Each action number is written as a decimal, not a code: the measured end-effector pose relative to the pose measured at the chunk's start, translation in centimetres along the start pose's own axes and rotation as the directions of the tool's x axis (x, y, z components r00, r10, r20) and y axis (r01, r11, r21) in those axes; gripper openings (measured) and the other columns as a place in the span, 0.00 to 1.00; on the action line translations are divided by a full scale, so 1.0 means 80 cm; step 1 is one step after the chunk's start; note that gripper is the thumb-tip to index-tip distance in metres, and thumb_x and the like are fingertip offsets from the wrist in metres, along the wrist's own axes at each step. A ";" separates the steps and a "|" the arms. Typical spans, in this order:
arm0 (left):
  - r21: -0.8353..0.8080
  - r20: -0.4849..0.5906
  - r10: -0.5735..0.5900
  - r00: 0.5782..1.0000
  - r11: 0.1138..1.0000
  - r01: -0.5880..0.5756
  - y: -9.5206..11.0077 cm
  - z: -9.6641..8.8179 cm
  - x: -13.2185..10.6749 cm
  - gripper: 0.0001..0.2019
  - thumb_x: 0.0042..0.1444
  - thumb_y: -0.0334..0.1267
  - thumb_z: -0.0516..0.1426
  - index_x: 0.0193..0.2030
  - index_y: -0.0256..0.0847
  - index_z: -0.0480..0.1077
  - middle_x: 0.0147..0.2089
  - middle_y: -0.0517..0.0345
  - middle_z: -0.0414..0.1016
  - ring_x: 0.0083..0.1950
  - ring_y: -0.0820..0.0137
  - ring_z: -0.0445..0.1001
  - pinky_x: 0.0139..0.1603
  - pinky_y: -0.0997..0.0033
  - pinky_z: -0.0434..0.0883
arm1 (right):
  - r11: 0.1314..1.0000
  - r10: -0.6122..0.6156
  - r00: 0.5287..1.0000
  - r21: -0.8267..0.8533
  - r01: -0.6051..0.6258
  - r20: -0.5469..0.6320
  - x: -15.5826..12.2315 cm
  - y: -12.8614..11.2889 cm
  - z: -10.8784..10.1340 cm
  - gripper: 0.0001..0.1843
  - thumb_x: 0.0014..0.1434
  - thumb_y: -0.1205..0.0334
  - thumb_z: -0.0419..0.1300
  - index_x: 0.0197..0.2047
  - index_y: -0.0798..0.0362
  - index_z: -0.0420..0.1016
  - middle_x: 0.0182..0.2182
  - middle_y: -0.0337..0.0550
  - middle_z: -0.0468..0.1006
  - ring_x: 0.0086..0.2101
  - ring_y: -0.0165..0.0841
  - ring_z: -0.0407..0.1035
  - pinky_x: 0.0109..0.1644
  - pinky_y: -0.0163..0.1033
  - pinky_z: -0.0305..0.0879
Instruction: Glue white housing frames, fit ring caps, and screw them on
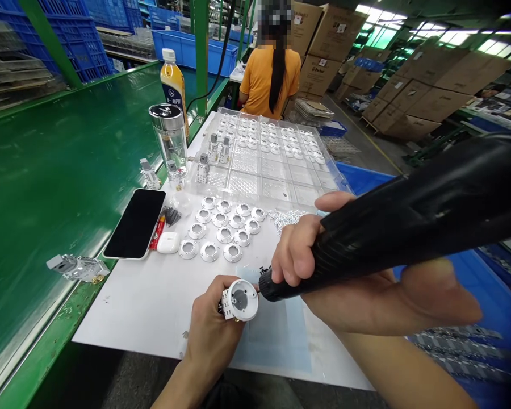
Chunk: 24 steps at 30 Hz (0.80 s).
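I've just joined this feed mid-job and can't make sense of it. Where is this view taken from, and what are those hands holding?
This view comes from one camera worn on a person's head, looking forward and down at their own bare hands; there is no machine. The left hand grips a small white round part. The right hand holds a black power screwdriver, its end right by that part. On the white board lie white rings, a clear tray and an earbud case, with a phone at its edge. Farther off sits a co-worker in an orange shirt.
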State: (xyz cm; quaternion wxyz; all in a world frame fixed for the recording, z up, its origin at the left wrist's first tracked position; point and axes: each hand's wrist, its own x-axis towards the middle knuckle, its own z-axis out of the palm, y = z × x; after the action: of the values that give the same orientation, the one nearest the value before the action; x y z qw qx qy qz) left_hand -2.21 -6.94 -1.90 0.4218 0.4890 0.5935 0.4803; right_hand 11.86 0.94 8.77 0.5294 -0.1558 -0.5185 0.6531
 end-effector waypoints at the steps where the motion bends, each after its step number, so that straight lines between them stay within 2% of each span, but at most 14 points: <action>1: 0.001 -0.003 0.002 1.000 1.000 -0.002 0.001 0.000 0.000 0.05 0.54 0.30 0.62 0.36 0.44 0.75 0.30 0.64 0.80 0.30 0.69 0.76 0.32 0.76 0.70 | 1.000 -0.001 1.000 -0.002 0.001 0.002 0.000 0.001 -0.001 0.30 0.50 0.34 0.64 0.53 0.38 0.77 0.24 0.41 0.74 0.23 0.38 0.68 0.26 0.49 0.69; 9: 0.015 -0.047 -0.047 0.998 0.999 0.048 0.011 0.004 -0.004 0.02 0.54 0.34 0.64 0.35 0.45 0.76 0.28 0.65 0.80 0.29 0.70 0.75 0.30 0.75 0.69 | 0.999 0.026 1.000 -0.040 -0.026 0.005 -0.003 -0.001 -0.004 0.29 0.50 0.30 0.62 0.52 0.33 0.77 0.24 0.41 0.74 0.23 0.40 0.67 0.25 0.50 0.68; 13: -0.001 -0.063 -0.062 0.996 0.998 0.062 0.015 0.003 -0.004 0.05 0.55 0.39 0.66 0.37 0.45 0.77 0.33 0.62 0.84 0.33 0.67 0.79 0.35 0.73 0.72 | 0.995 0.056 0.998 -0.079 -0.057 -0.013 -0.006 -0.005 -0.005 0.28 0.52 0.29 0.61 0.52 0.32 0.77 0.24 0.40 0.73 0.23 0.40 0.67 0.26 0.50 0.68; 21: 0.010 -0.029 -0.057 0.998 0.998 0.058 0.015 0.003 -0.004 0.05 0.56 0.40 0.65 0.37 0.44 0.77 0.31 0.64 0.82 0.30 0.68 0.76 0.32 0.74 0.70 | 0.996 -0.009 1.000 -0.091 0.011 0.012 -0.005 -0.011 -0.007 0.27 0.53 0.34 0.61 0.53 0.34 0.77 0.24 0.40 0.74 0.23 0.40 0.68 0.27 0.50 0.70; 24: 0.017 -0.024 -0.045 0.999 0.999 0.045 0.014 0.004 -0.005 0.04 0.55 0.38 0.65 0.37 0.44 0.77 0.30 0.64 0.81 0.30 0.69 0.75 0.32 0.74 0.70 | 0.996 0.024 1.000 -0.085 -0.023 0.016 -0.007 -0.012 -0.006 0.25 0.54 0.35 0.60 0.53 0.34 0.76 0.25 0.41 0.74 0.24 0.41 0.68 0.28 0.51 0.70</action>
State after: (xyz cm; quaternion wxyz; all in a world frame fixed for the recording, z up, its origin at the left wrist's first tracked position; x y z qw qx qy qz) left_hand -1.64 -7.18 -0.83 0.4211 0.4736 0.6135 0.4712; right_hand 12.97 0.65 9.20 0.5101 -0.1785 -0.5484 0.6381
